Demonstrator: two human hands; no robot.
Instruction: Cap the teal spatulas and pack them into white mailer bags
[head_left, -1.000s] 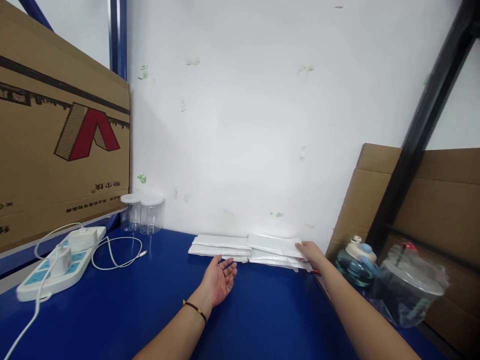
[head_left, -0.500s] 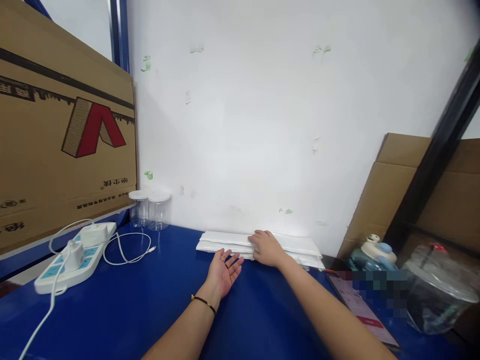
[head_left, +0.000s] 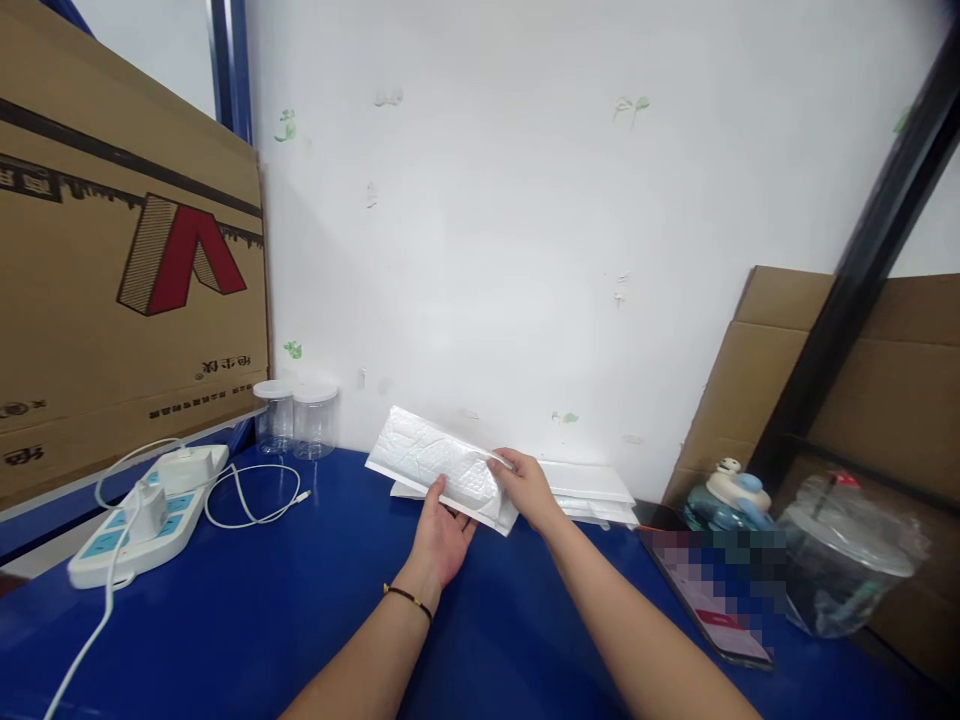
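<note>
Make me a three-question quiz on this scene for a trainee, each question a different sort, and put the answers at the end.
1. Multiple choice: What do the left grip and the right grip hold between them?
A) a roll of tape
B) a shiny white packet
C) a cardboard box

2. True or false: The two clear jars by the wall have their lids off.

3. Fill in the blank: As the picture shows it, the loose plug end of the white cable lies to the ____ of the power strip.

Key:
1. B
2. False; both clear jars have white lids on.
3. right
</note>
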